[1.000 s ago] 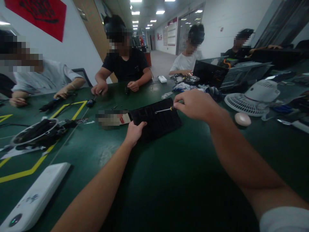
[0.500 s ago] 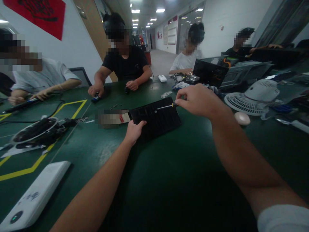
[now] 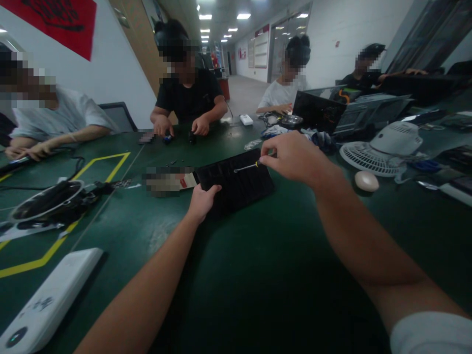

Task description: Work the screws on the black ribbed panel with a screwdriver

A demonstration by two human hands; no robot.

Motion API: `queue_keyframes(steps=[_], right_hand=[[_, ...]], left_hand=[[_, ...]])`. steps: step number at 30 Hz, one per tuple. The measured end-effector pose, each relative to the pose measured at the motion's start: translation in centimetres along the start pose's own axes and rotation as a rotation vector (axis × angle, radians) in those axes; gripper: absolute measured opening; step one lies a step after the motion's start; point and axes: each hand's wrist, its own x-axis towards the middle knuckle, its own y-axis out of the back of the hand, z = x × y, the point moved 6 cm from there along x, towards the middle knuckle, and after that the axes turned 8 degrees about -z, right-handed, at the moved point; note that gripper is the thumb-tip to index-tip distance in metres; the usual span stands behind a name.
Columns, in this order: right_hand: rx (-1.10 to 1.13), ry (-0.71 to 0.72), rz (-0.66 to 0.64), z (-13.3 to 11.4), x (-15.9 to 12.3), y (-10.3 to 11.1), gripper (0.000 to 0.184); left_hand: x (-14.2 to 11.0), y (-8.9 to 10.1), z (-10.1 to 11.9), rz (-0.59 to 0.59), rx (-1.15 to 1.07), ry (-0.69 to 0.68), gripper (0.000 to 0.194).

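A flat black plastic panel (image 3: 245,189) with raised ribs lies tilted just above or on the green table, its exact contact hidden. My left hand (image 3: 202,199) grips its left edge, thumb on top and fingers underneath. In my right hand (image 3: 287,156) is a screwdriver (image 3: 246,167) with a thin metal shaft and a yellow-and-black handle, mostly covered by the fingers. The shaft slants down to the left, its tip over the panel's upper middle; whether it touches cannot be made out. A small printed box (image 3: 187,181), partly blurred, sits beside the panel's left end.
Around the green table (image 3: 258,275) are a white fan (image 3: 383,147), a pale oval object (image 3: 366,181), a white device (image 3: 51,300) and a cable bundle (image 3: 47,201). Small dark bits (image 3: 175,162) lie beyond the box. Several people work at the far side.
The view has shifted slightly. My right hand and the screwdriver have moved a little to the left over the panel, while my left hand keeps its grip. A person opposite has moved a hand.
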Motion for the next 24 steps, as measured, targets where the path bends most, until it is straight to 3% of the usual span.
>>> queue_keyframes(steps=[15, 18, 24], right_hand=[[0.005, 0.009, -0.058, -0.06, 0.22, -0.41, 0.018], [0.000, 0.019, -0.084, -0.03, 0.10, -0.70, 0.025], [0.004, -0.002, -0.054, 0.48, 0.26, -0.71, 0.026]], left_hand=[[0.01, 0.12, 0.01, 0.020, 0.008, -0.006, 0.039], [-0.15, 0.02, 0.04, 0.014, 0.006, 0.005, 0.039], [-0.37, -0.16, 0.36, 0.010, 0.008, -0.021, 0.036]])
